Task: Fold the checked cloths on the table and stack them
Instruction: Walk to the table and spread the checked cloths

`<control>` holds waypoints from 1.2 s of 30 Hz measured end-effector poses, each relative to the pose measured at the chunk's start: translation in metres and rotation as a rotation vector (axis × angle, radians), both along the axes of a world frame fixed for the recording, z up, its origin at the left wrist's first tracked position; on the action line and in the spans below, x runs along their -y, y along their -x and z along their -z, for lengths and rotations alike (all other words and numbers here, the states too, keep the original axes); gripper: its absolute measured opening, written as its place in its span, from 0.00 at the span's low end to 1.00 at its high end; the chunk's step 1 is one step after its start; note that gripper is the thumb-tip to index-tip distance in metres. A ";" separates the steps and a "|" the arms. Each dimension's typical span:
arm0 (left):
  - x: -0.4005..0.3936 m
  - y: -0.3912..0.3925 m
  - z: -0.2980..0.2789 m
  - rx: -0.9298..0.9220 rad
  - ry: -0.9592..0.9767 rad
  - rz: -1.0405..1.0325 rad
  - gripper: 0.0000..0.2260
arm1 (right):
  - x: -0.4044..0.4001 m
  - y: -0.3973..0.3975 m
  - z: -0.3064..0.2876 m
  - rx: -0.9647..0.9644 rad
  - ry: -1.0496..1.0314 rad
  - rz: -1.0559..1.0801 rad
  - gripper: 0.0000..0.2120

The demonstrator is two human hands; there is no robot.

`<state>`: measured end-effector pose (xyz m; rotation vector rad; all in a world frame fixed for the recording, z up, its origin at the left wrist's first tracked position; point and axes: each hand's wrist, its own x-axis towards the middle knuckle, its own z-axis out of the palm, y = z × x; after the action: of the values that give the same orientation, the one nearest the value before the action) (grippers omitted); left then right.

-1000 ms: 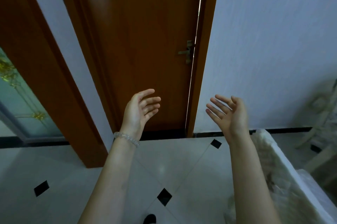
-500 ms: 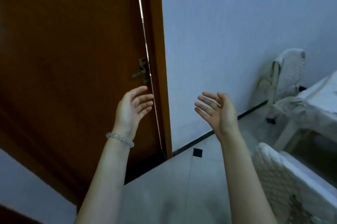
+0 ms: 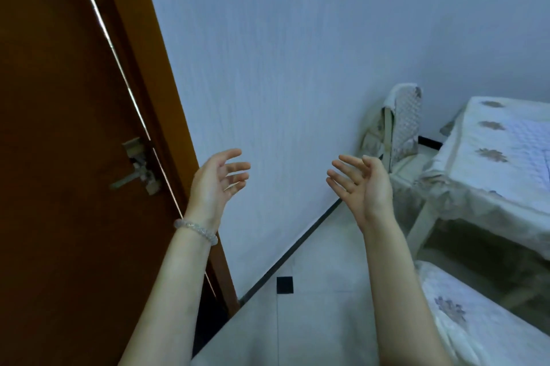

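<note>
Head view: empty hands (image 3: pixel 361 184) apart.

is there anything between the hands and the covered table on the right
Nothing visible. The left hand and right hand are raised, open and empty before the pale wall. The white quilted-cloth-covered table is off right; no checked cloths show.

The person is wearing a bracelet (image 3: pixel 195 230) of pale, translucent round beads at the wrist of the left hand (image 3: pixel 215 184). The right hand (image 3: pixel 364 184) is wearing nothing, and both forearms are showing no sleeves.
</note>
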<state>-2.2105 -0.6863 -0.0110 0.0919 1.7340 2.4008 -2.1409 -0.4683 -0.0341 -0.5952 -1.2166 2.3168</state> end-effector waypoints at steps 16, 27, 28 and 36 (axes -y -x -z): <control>-0.194 0.214 0.010 0.092 -0.069 0.334 0.14 | -0.160 0.158 0.007 0.058 0.026 0.258 0.15; -0.359 0.364 -0.018 0.007 -0.103 0.644 0.14 | -0.278 0.254 -0.015 -0.027 -0.036 0.567 0.15; -0.375 0.373 -0.024 -0.003 -0.107 0.676 0.14 | -0.288 0.259 -0.019 -0.046 -0.039 0.601 0.15; -0.483 0.415 -0.016 0.081 -0.107 0.904 0.13 | -0.352 0.279 -0.011 0.007 0.007 0.800 0.14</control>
<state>-2.6251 -0.2032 0.0051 0.6299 1.1471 1.7693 -2.4198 -0.1167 -0.0227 -0.8926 -0.7635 1.6368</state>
